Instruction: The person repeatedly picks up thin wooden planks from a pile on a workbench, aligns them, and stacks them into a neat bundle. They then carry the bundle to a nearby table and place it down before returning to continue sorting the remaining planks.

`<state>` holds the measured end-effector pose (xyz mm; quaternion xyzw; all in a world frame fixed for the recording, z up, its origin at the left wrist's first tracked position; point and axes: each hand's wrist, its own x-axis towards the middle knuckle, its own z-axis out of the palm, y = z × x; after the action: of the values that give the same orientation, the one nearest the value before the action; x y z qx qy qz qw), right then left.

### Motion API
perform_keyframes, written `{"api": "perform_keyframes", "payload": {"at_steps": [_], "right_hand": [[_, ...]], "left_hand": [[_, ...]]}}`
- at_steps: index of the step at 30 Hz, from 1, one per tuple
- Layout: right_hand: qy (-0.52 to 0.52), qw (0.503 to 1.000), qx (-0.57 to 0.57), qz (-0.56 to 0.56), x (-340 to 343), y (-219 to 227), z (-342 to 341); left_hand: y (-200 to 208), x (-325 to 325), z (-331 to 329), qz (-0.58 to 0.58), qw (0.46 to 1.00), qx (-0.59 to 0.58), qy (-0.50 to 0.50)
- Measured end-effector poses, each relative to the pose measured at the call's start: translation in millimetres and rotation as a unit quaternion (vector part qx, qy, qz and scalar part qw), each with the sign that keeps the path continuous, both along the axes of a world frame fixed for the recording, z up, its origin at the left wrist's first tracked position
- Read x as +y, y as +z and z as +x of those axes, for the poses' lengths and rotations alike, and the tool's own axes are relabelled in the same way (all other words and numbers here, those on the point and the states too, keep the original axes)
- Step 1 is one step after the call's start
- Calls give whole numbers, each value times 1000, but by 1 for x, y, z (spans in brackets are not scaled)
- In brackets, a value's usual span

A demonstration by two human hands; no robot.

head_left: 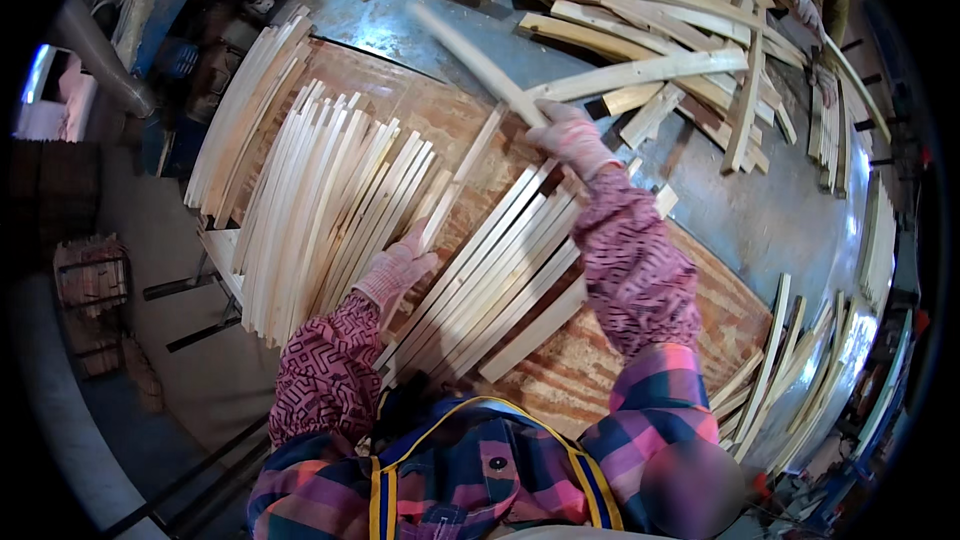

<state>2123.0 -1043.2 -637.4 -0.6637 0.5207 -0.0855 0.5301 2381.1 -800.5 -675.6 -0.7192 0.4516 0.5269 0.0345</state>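
Observation:
My right hand point(575, 135), in a pale work glove, is closed on the near end of a wooden strip point(478, 62), which is blurred and points away to the far left. Closer to me, my left hand point(393, 275), also gloved, has its fingers round the near end of another wooden strip point(465, 175) that slants away from me over the board. Left of that hand, light strips point(315, 205) stand side by side in a dense row. A second group of strips point(490, 265) lies side by side between my forearms.
A brown wooden board point(720, 305) lies under the strips on a blue-grey metal table point(770, 220). Beyond is a jumbled heap of wood pieces point(650, 25). At far right a co-worker's gloved hand point(806, 10) holds a strip. More strips point(790, 370) lie at near right.

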Motion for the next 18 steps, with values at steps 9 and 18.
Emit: {"api": "perform_keyframes", "payload": {"at_steps": [9, 18], "right_hand": [[-280, 876, -309, 243, 129, -26, -92], [67, 969, -6, 238, 208, 34, 6]], "left_hand": [[-37, 117, -29, -86, 966, -182, -161], [54, -12, -95, -86, 952, 121, 268]]}}
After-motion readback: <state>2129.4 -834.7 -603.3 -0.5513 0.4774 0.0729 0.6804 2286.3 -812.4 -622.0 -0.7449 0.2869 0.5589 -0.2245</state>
